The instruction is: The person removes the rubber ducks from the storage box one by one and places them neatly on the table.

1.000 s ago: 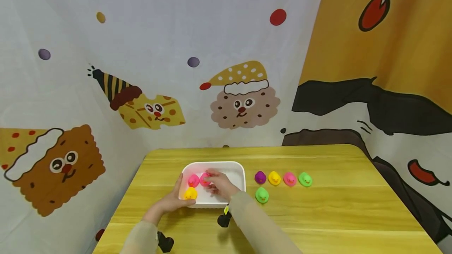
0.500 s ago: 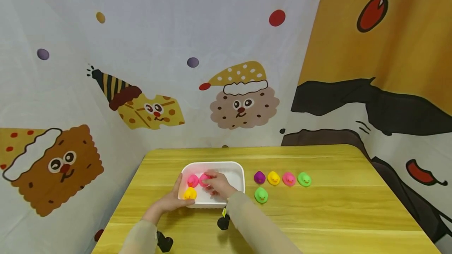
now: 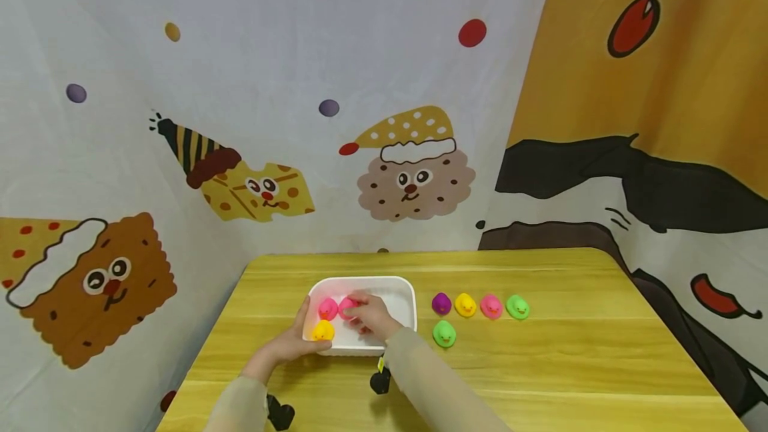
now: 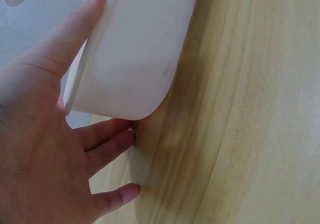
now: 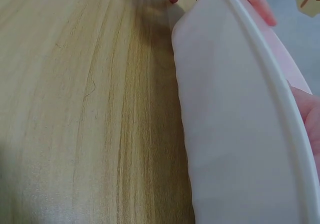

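At the left end of a white plastic tray (image 3: 397, 299), my left hand (image 3: 293, 343) grips the corner. In the left wrist view the thumb (image 4: 82, 22) lies along the rim and the other fingers spread around the outer wall near the table. My right hand (image 3: 373, 317) reaches over the near rim, with thumb and fingertips on a pink rubber duck (image 3: 345, 307) inside; they partly cover it. Beside it in the tray sit another pink duck (image 3: 327, 309) and a yellow duck (image 3: 323, 330). The right wrist view mostly shows the tray's outer wall (image 5: 235, 114), which hides the ducks.
Right of the tray, a purple duck (image 3: 441, 303), a yellow duck (image 3: 465, 305), a pink duck (image 3: 491, 307) and a green duck (image 3: 517, 307) stand in a row. Another green duck (image 3: 445, 333) sits nearer. The wooden table (image 3: 570, 365) ends at a patterned curtain (image 3: 252, 85).
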